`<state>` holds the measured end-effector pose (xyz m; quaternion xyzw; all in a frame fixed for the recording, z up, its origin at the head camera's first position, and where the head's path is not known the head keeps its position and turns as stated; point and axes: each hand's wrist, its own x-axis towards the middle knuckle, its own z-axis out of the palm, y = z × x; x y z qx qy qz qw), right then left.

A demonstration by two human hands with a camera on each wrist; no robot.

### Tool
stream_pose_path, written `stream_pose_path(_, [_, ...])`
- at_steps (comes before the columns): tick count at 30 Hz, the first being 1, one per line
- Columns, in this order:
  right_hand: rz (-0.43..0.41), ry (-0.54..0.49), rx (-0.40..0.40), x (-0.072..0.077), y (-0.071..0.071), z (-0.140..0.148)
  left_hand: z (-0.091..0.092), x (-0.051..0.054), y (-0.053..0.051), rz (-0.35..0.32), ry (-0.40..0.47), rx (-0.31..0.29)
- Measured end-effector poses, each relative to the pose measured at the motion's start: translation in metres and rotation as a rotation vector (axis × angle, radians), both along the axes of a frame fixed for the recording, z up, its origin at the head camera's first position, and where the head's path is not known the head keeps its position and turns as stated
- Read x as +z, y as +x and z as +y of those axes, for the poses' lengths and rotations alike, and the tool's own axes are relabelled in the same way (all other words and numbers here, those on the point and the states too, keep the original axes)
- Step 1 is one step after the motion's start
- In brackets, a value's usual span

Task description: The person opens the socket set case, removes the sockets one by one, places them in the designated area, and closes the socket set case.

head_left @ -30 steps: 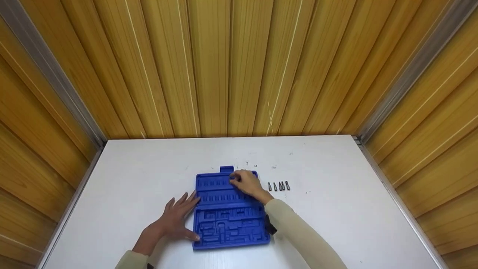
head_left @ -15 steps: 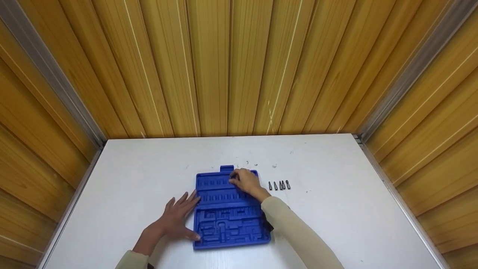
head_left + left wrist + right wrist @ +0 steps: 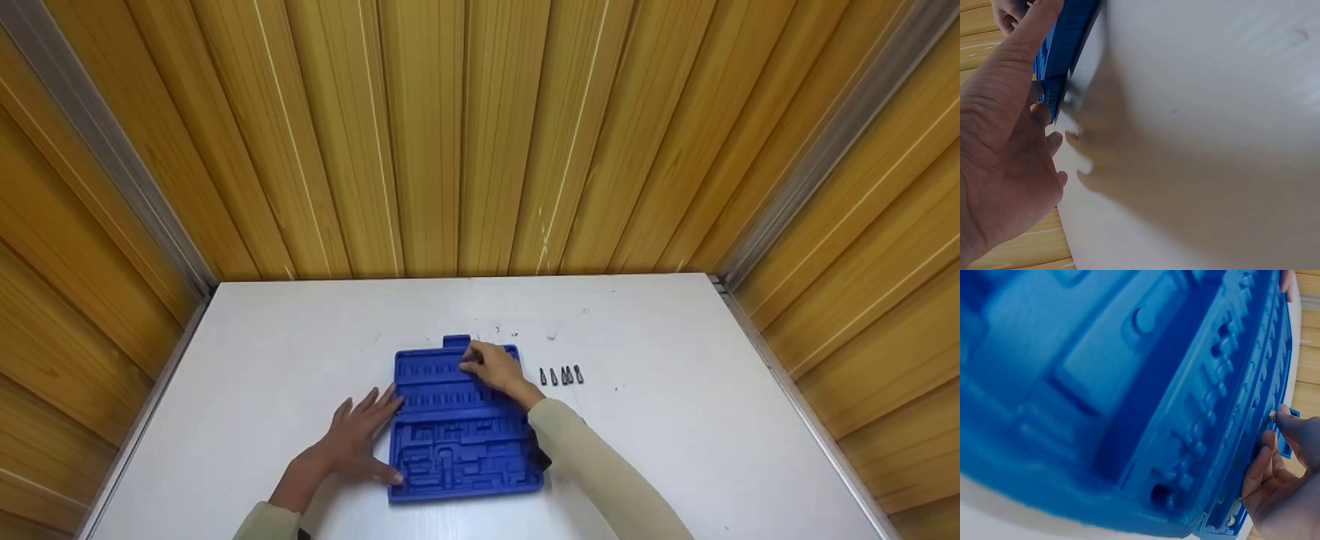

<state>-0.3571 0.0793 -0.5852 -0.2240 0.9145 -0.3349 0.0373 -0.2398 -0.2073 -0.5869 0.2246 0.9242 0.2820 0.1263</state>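
Note:
A blue plastic tool case point(image 3: 465, 493) lies unfolded on the table, its moulded slots facing up. My left hand point(image 3: 349, 442) has its fingers spread along the case's left side, thumb on the lower left corner. In the left wrist view that hand point(image 3: 1008, 140) has extended fingers at the blue edge. Over the upper tray, my right hand point(image 3: 496, 367) pinches a small metal bit point(image 3: 1273, 416) at the slots. Another silver piece point(image 3: 1231, 521) sits in the case near the right hand. Several small dark bits point(image 3: 553, 376) stand in a row right of the case.
The white table point(image 3: 675, 450) carries a few dark specks behind the case. Yellow wood-look panels point(image 3: 480, 150) enclose the table at the back and both sides. The case's latch tab point(image 3: 456, 341) points towards the back.
Both hands stay in nearly the same places. The right hand's fingers shift only slightly at the upper tray, and the case and the bits on the table stay put.

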Motion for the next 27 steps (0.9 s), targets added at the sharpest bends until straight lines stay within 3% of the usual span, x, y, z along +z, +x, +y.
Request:
stream_pose_path(10, [0.021, -0.199, 0.052, -0.001, 0.002, 0.006, 0.0, 0.001, 0.0, 0.028, -0.039, -0.009])
stream_pose_path(15, [-0.116, -0.346, 0.051, 0.007, 0.004, 0.012, 0.0, 0.003, 0.001, 0.02, -0.047, -0.011])
stream_pose_path(21, [-0.347, -0.439, 0.022, 0.019, 0.01, 0.023, 0.0, 0.004, 0.0, 0.014, -0.051, -0.007])
stream_pose_path(24, [-0.376, -0.436, 0.019, 0.024, 0.014, 0.032, 0.001, 0.003, 0.001, 0.017, -0.052, -0.009])
stream_pose_path(27, [-0.347, -0.408, 0.025, 0.026, 0.015, 0.041, 0.001, 0.003, 0.001, 0.021, -0.057, -0.008])
